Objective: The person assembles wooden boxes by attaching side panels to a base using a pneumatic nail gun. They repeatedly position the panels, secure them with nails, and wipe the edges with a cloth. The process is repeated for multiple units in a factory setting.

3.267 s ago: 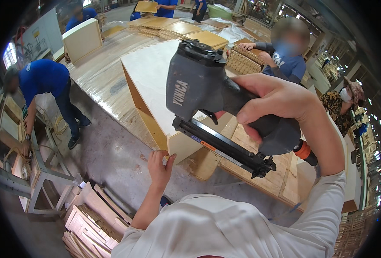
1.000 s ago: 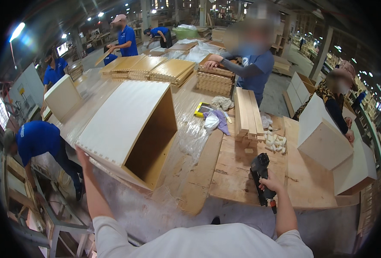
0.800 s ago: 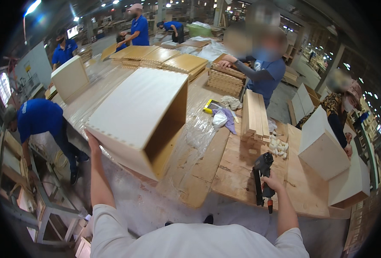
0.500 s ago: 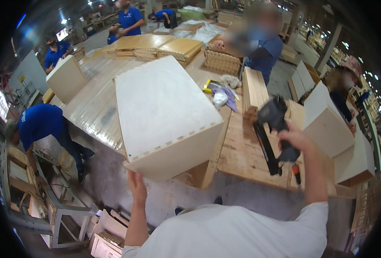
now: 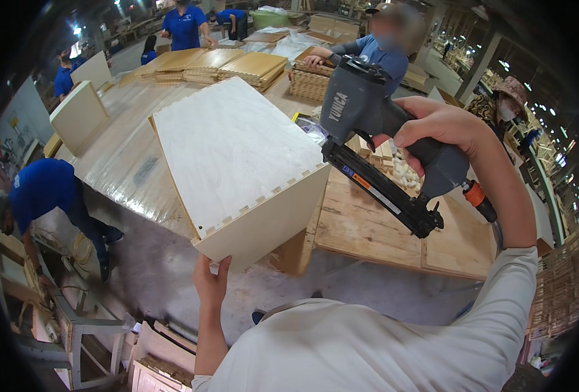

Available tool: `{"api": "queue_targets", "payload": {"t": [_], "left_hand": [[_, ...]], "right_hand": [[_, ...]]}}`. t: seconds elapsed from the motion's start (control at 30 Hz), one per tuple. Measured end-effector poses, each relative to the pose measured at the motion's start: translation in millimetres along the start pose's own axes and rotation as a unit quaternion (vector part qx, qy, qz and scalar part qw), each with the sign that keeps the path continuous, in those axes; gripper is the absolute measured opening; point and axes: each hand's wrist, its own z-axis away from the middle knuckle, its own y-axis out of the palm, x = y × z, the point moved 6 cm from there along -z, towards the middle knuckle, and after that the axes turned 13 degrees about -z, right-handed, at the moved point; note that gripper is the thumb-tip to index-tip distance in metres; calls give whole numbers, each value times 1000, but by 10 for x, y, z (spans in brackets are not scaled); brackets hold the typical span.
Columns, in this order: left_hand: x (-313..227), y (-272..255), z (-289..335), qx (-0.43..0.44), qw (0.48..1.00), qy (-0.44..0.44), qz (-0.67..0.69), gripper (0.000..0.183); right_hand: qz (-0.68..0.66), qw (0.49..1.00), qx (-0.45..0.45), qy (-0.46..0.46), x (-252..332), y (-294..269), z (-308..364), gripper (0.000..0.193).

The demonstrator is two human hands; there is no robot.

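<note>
A pale wooden box with finger-jointed edges rests tilted on the long worktable, its near corner hanging over the table's edge. My left hand grips that near lower corner from below. My right hand is raised above the table's right part, closed around the handle of a dark grey nail gun. The gun's nose points left and sits just right of the box's upper right edge. Its long magazine slants down to the right.
Across the table a person in a blue shirt handles a stack of slats. Flat wooden panels lie stacked at the back. Another person in blue bends beside the table at left. Finished boxes stand at the far left.
The box has been tipped and pulled toward me, with my left hand shifting to its near corner. My right hand lifted the nail gun off the table and brought it up beside the box.
</note>
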Motion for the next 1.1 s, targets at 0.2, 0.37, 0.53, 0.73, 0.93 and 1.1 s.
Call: {"api": "queue_targets", "payload": {"t": [0.2,0.37,0.53,0.73,0.93,1.1], "left_hand": [[-12,-33,-21,-8,1000,16,-12,28],[35,-43,-16,-6,998,46,-51,27],[159,9,35,-18,997,47,-58,30],[349,256,188,-18,994,40,-99,31],[383,372,185,1,994,-71,87,22],[-192,125,30,-76,993,-31,87,16]], "right_hand": [[23,999,1,28,64,139,20,38],[36,999,-19,14,83,163,14,38],[41,999,-22,3,-21,57,35,37],[37,992,-117,-8,-776,-287,1,38],[6,983,-182,38,-2309,-787,-251,39],[-43,979,-180,80,-3121,-994,-304,41]]}}
